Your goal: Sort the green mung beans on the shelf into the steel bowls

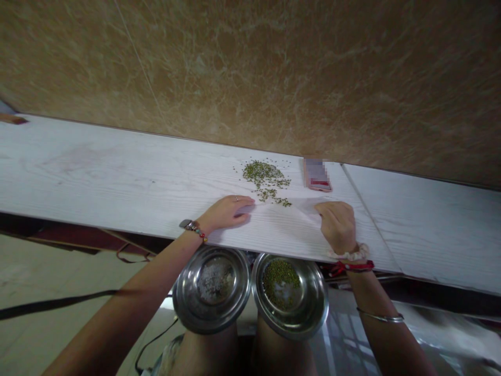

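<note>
A pile of small green beans (pixel 266 179) lies on the white tabletop (pixel 117 172). My left hand (pixel 227 211) rests flat on the table just left of the pile, its fingers stretched toward the nearest beans. My right hand (pixel 337 225) sits on the table to the right of the pile with its fingers curled under; what they hold, if anything, is hidden. Two steel bowls rest on my knees below the table edge. The left bowl (pixel 212 289) looks nearly empty, and the right bowl (pixel 290 293) holds green beans.
A phone in a pink case (pixel 316 175) lies on the table right of the beans, near the marbled brown wall (pixel 274 68). A seam (pixel 368 214) divides the tabletop at the right. A dark strap (pixel 58 303) trails over the floor at lower left.
</note>
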A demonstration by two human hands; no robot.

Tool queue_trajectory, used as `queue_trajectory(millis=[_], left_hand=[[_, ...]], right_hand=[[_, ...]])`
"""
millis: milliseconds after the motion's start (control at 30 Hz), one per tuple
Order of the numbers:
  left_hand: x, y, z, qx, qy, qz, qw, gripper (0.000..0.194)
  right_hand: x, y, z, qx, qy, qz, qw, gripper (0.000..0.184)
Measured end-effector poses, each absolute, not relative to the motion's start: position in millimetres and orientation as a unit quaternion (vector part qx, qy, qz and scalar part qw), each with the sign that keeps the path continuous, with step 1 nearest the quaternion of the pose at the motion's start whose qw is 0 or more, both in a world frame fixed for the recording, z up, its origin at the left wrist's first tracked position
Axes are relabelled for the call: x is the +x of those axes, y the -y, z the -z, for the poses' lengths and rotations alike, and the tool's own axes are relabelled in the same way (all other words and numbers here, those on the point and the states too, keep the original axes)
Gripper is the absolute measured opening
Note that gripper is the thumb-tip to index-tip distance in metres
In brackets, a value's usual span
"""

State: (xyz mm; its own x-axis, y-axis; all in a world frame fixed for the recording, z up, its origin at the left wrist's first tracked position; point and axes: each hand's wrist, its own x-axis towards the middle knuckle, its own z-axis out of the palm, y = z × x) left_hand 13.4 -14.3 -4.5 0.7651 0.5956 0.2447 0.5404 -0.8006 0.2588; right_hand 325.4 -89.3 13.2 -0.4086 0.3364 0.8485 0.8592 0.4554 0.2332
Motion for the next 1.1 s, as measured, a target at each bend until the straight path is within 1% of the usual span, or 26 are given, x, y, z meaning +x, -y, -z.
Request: queue_trajectory(millis=[167,467,733,933,1100], left_hand=[[13,14,5,0.935,-0.301,-0.169,0.084,0.036],[14,14,4,0.933,-0.309,-0.161,0.086,0.036],[13,15,4,0.933,-0.311,-0.162,0.084,0.036],[13,13,6,0.932,-0.308,-0.168,0.092,0.036],[14,14,3,0.93,-0.315,-0.162,0.1,0.034]], right_hand=[[326,94,-15,-0.383,0.777,0.343,0.362,0.025],[328,109,-13,-0.374,0.775,0.347,0.373,0.03],[327,110,-12,-0.371,0.781,0.349,0.361,0.029],[334,116,-9,-0.383,0.783,0.326,0.367,0.032],[332,111,-10,-0.403,0.775,0.339,0.35,0.03]])
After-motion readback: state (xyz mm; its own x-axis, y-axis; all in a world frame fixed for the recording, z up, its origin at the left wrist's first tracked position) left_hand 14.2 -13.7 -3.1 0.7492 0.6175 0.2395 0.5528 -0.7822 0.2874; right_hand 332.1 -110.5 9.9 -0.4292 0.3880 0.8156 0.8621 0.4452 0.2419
